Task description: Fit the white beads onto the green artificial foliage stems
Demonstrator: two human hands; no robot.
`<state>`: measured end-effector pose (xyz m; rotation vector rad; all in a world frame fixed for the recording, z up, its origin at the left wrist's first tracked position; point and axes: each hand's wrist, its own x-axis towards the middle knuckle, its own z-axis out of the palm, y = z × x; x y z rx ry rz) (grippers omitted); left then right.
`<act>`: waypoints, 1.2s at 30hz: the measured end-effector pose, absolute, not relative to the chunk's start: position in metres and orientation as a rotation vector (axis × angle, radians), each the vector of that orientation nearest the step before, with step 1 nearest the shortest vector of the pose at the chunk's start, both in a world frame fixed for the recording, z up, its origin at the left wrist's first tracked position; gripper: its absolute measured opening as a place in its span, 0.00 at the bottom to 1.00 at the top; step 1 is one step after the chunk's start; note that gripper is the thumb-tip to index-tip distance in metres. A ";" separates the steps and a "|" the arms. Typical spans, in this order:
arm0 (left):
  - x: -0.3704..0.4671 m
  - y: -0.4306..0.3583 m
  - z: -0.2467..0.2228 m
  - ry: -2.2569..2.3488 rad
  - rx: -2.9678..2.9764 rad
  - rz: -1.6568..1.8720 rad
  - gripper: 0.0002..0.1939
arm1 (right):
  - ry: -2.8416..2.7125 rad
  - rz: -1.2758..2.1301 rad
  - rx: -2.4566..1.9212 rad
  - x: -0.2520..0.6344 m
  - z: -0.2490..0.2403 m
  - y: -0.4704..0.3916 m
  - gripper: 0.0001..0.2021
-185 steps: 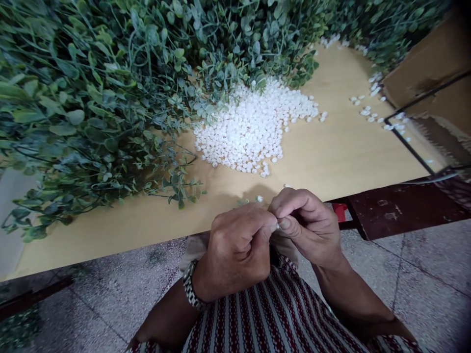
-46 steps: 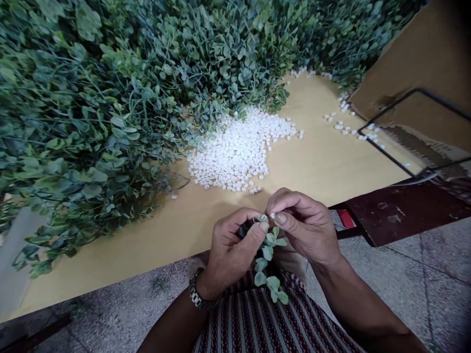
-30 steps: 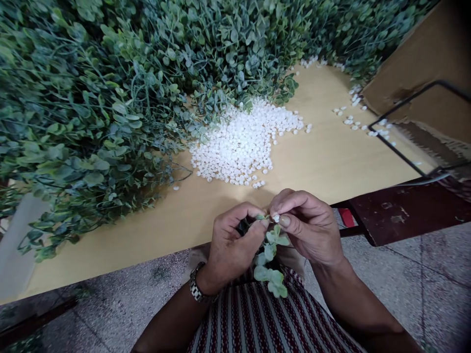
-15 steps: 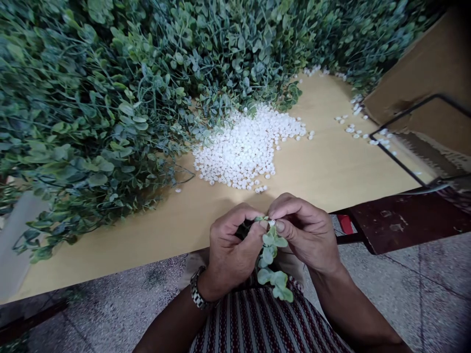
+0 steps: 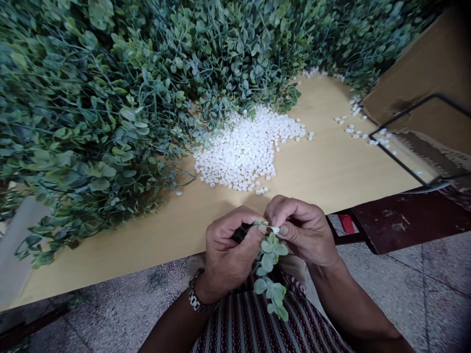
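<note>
Between thumb and finger, my left hand (image 5: 233,252) pinches the stem of an artificial leaf sprig (image 5: 270,257), whose green leaves hang down in front of my striped apron. My right hand (image 5: 303,230) is closed in a pinch on a small white plastic bead (image 5: 274,229), which sits at the stem's end. Whether the stem passes into the bead is too small to tell. Beyond both hands, a pile of the same white beads (image 5: 243,152) lies on the table.
A thick mass of artificial greenery (image 5: 121,98) covers the table's back and left. At the right stand a cardboard box (image 5: 423,68) and a bent black metal frame (image 5: 401,169). Loose beads lie near the box. A dark red stool (image 5: 412,220) is below the table (image 5: 331,171).
Both hands have shifted slightly, the left one a little to the left. The sprig hangs a bit lower, and the white bead has tilted between my fingertips.
</note>
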<state>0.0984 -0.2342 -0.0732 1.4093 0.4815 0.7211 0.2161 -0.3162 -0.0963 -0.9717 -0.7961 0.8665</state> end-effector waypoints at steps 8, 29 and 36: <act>0.097 -0.231 -0.072 0.420 1.494 0.758 0.06 | -0.790 0.909 -0.907 0.217 -0.100 -0.314 0.01; 0.098 -0.224 -0.077 0.342 1.648 0.776 0.06 | -0.748 0.978 -0.885 0.218 -0.102 -0.311 0.00; 0.096 -0.223 -0.075 0.350 1.672 0.794 0.05 | -0.690 1.015 -0.931 0.217 -0.101 -0.310 0.02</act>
